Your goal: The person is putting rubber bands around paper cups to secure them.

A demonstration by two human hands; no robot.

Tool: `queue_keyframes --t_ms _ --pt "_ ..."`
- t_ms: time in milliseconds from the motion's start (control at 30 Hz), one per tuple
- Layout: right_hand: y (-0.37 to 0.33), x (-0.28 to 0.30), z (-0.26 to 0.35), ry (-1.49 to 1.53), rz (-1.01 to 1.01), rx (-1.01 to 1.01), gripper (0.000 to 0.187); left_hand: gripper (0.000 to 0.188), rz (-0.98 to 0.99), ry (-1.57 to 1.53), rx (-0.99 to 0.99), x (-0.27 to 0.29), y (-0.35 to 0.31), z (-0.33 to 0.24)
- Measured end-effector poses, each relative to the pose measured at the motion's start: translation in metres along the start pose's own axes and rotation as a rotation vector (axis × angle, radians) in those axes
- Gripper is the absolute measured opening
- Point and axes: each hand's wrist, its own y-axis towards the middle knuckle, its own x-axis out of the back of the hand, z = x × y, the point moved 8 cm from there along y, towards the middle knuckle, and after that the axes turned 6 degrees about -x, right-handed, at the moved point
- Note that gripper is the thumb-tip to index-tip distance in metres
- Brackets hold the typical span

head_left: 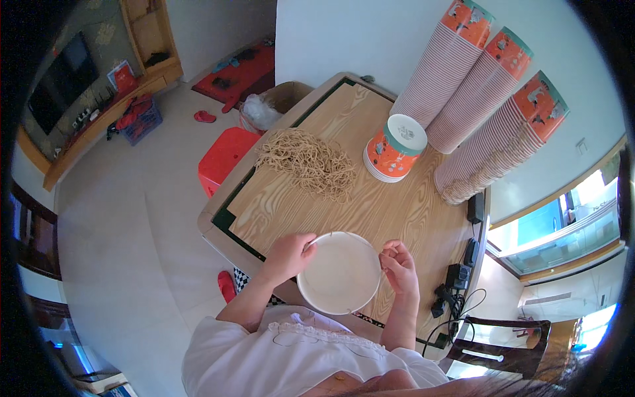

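Note:
A white-lined paper bucket [339, 272] is held in front of my body at the near edge of the table, its round opening facing up toward me. My left hand [288, 257] is closed on the left side of its rim, thumb over the edge. At the right side of the rim, my right hand [400, 270] has its fingers pinched together; what they hold, if anything, is too small to make out. Beyond the bucket lies a tangled pile of tan cords [307, 164]. Right of that pile stands a short upside-down stack of orange and green paper buckets [395, 149].
Tall nested stacks of paper buckets [442, 69] lean along the wall; cords drape over the rightmost stack [506, 142]. Power adapters and black cables [456, 278] sit by the table's right edge. A red stool [225, 157] stands left of the wooden table [264, 215]. A dark chair [506, 341] is at lower right.

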Motion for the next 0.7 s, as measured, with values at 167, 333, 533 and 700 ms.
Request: queue_keyframes --t_ms 167,333,533,700 --pt "0.003 -0.001 -0.006 -0.173 -0.084 -0.017 0.02 0.016 -0.137 -0.012 -0.049 0.009 0.001 0.002" --pt "0.012 0.005 -0.009 -0.283 -0.063 0.013 0.019 0.02 -0.136 -0.046 -0.041 0.009 0.005 -0.001" --pt "0.025 0.019 -0.014 -0.724 -0.107 -0.116 0.03 0.022 -0.194 -0.158 -0.126 0.008 0.006 -0.013" --pt "0.035 0.031 -0.034 -0.937 0.017 -0.124 0.033 0.021 -0.167 -0.156 -0.091 0.003 0.005 -0.021"
